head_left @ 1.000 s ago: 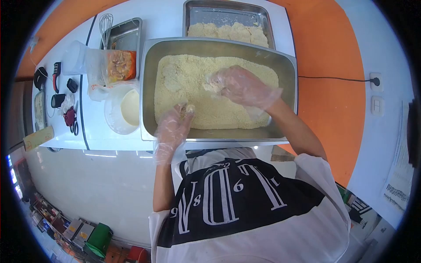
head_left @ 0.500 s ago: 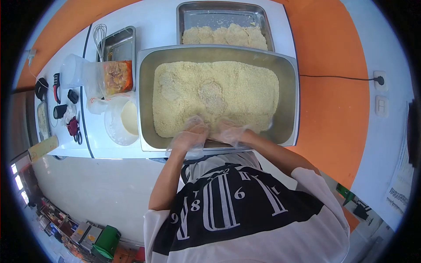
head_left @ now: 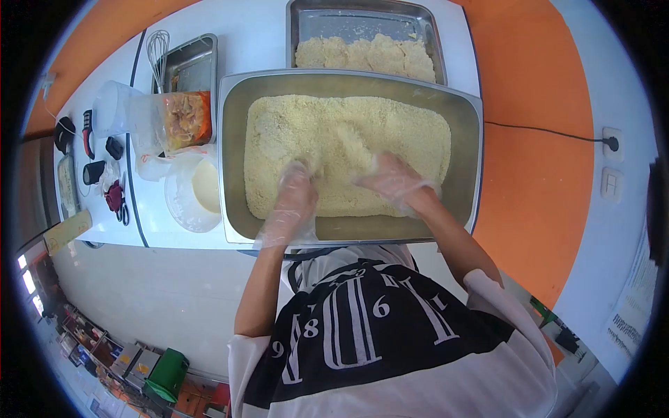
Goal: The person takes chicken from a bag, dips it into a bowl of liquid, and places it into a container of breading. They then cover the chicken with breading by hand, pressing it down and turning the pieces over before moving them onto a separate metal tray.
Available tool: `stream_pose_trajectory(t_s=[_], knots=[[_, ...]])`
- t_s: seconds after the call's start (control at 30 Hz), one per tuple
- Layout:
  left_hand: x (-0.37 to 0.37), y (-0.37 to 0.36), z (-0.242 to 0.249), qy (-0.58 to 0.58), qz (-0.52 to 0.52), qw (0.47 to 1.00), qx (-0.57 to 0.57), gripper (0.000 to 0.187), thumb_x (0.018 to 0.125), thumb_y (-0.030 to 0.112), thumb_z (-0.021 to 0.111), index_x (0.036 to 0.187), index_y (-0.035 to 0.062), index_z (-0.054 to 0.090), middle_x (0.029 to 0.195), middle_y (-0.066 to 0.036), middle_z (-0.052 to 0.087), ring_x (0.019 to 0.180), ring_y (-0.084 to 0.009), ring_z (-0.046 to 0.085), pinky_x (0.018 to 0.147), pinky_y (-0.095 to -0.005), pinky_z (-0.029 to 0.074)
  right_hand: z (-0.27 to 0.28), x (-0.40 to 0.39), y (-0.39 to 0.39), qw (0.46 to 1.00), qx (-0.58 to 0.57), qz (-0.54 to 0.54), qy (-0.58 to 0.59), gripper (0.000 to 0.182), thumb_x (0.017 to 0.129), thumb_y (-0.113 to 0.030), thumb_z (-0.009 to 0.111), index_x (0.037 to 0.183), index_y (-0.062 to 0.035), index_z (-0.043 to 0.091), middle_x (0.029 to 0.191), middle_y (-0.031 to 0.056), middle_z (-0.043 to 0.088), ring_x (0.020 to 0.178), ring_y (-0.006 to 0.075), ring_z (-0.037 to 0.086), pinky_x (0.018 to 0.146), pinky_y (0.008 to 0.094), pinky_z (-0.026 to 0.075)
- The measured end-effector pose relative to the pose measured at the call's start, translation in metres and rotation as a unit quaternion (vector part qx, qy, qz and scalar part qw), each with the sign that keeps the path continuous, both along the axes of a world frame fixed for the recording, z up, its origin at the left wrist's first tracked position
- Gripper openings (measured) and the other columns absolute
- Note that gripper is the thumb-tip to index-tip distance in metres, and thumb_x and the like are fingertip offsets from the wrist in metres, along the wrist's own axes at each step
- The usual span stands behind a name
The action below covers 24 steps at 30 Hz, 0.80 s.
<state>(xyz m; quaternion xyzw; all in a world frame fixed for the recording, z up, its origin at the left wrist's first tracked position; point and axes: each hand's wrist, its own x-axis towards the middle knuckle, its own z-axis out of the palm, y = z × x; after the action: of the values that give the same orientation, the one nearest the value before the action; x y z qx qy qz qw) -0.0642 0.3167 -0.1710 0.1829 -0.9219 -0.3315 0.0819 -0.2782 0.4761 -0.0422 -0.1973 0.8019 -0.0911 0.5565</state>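
Note:
Yellowish breadcrumbs (head_left: 411, 139) fill a deep metal pan (head_left: 465, 174). Both my hands wear clear plastic gloves and work in the crumbs. My left hand (head_left: 295, 195) is at the left of the middle, its fingertips blurred and partly sunk in crumbs. To the right, my right hand (head_left: 394, 180) has its fingers apart, pointing left over the crumbs. A blurred streak of crumbs rises just beyond its fingers. At the upper left of the bed, a paler lump shows under the crumbs.
Behind the pan, a shallow metal tray (head_left: 362, 21) holds several crumb-coated pieces (head_left: 366, 58). On the left stand a tub of pale batter (head_left: 189, 195), a bag of orange-coloured food (head_left: 187, 120), a whisk (head_left: 158, 59) in another tray (head_left: 197, 66), and scissors (head_left: 124, 211).
My hands have moved from the pan's near side forward into the crumbs and farther apart. The round, pinkish piece that showed in the middle is now hidden by crumbs.

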Motion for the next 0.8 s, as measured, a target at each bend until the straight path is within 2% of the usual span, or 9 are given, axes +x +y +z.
stream_pose_trajectory(t_s=[0.1, 0.17, 0.23, 0.4, 0.47, 0.5, 0.63, 0.73, 0.8], knots=[[0.023, 0.019, 0.007, -0.146, -0.107, 0.976, -0.12, 0.043, 0.105, 0.029, 0.06, 0.135, -0.0026, 0.061, 0.136, -0.026, 0.064, 0.126, -0.043, 0.062, 0.109, -0.053, 0.048, -0.051, 0.038, 0.046, 0.99, -0.033, 0.031, 0.135, 0.072, 0.088, -0.057, 0.079, 0.119, 0.0076, 0.07, 0.111, 0.0299, 0.074, 0.111, 0.0414, 0.072, 0.101, 0.0469, 0.054], [0.007, 0.031, 0.039, -0.384, -0.181, 0.899, 0.108, 0.051, 0.109, 0.037, 0.044, 0.136, -0.0015, 0.063, 0.143, -0.029, 0.062, 0.141, -0.0426, 0.054, 0.12, -0.0504, 0.04, -0.082, 0.065, 0.052, 0.984, -0.123, 0.058, 0.111, 0.062, 0.088, -0.051, 0.078, 0.11, 0.0062, 0.073, 0.103, 0.0289, 0.075, 0.1, 0.0388, 0.073, 0.093, 0.0491, 0.056], [-0.009, 0.036, 0.065, -0.389, -0.218, 0.885, 0.132, 0.05, 0.109, 0.037, 0.044, 0.135, -0.0011, 0.063, 0.144, -0.029, 0.061, 0.141, -0.0425, 0.054, 0.12, -0.0502, 0.04, -0.083, 0.072, 0.049, 0.969, -0.215, 0.086, 0.09, 0.052, 0.089, -0.046, 0.076, 0.102, 0.0047, 0.076, 0.095, 0.0279, 0.076, 0.089, 0.0362, 0.075, 0.084, 0.0514, 0.057], [-0.014, 0.031, 0.039, -0.271, -0.296, 0.897, 0.185, 0.048, 0.107, 0.033, 0.047, 0.14, 0.0001, 0.061, 0.146, -0.03, 0.06, 0.141, -0.0432, 0.055, 0.12, -0.0498, 0.04, -0.043, 0.042, 0.019, 0.993, -0.035, 0.083, -0.073, 0.059, 0.084, -0.038, 0.086, 0.121, 0.0061, 0.071, 0.103, 0.0229, 0.077, 0.097, 0.0352, 0.073, 0.093, 0.045, 0.055], [-0.023, 0.039, 0.051, -0.261, -0.022, 0.899, 0.35, 0.047, 0.105, 0.024, 0.053, 0.145, -0.0001, 0.058, 0.143, -0.031, 0.06, 0.136, -0.0456, 0.056, 0.119, -0.0506, 0.041, -0.044, 0.032, 0.024, 0.995, -0.075, 0.005, -0.073, 0.055, 0.083, -0.033, 0.086, 0.119, 0.0059, 0.072, 0.098, 0.0198, 0.076, 0.09, 0.0333, 0.071, 0.089, 0.0445, 0.055], [-0.018, 0.041, 0.05, -0.261, -0.021, 0.898, 0.354, 0.047, 0.105, 0.024, 0.053, 0.145, -0.0001, 0.058, 0.143, -0.031, 0.06, 0.136, -0.0456, 0.056, 0.119, -0.0506, 0.041, -0.043, 0.029, 0.025, 0.988, -0.119, -0.072, -0.068, 0.052, 0.082, -0.029, 0.087, 0.118, 0.0056, 0.073, 0.092, 0.0167, 0.076, 0.083, 0.0315, 0.07, 0.085, 0.044, 0.055], [0.002, 0.034, 0.057, -0.094, 0.002, 0.987, 0.133, 0.054, 0.104, 0.016, 0.059, 0.153, -0.003, 0.051, 0.134, -0.031, 0.066, 0.127, -0.0478, 0.062, 0.11, -0.0515, 0.049, -0.008, 0.02, 0.002, 0.993, -0.112, -0.003, 0.021, 0.045, 0.087, -0.029, 0.077, 0.122, 0.0001, 0.074, 0.1, 0.0249, 0.076, 0.091, 0.0368, 0.074, 0.087, 0.0455, 0.058], [0.021, 0.015, 0.087, -0.059, -0.002, 0.998, 0.032, 0.055, 0.104, 0.02, 0.062, 0.154, -0.0026, 0.052, 0.126, -0.03, 0.069, 0.119, -0.0479, 0.065, 0.105, -0.0531, 0.051, -0.063, 0.018, 0.007, 0.934, -0.237, 0.054, 0.261, 0.063, 0.093, -0.037, 0.075, 0.146, -0.0053, 0.062, 0.14, 0.0294, 0.066, 0.124, 0.0423, 0.067, 0.106, 0.05, 0.054], [0.039, 0.007, 0.091, -0.087, -0.001, 0.996, -0.014, 0.056, 0.104, 0.023, 0.064, 0.153, -0.002, 0.052, 0.122, -0.029, 0.07, 0.114, -0.0475, 0.067, 0.101, -0.0542, 0.052, -0.107, -0.005, -0.011, 0.642, -0.296, 0.464, 0.534, 0.084, 0.099, -0.059, 0.065, 0.167, -0.0157, 0.042, 0.172, 0.0287, 0.033, 0.162, 0.0446, 0.028, 0.133, 0.0556, 0.021]])
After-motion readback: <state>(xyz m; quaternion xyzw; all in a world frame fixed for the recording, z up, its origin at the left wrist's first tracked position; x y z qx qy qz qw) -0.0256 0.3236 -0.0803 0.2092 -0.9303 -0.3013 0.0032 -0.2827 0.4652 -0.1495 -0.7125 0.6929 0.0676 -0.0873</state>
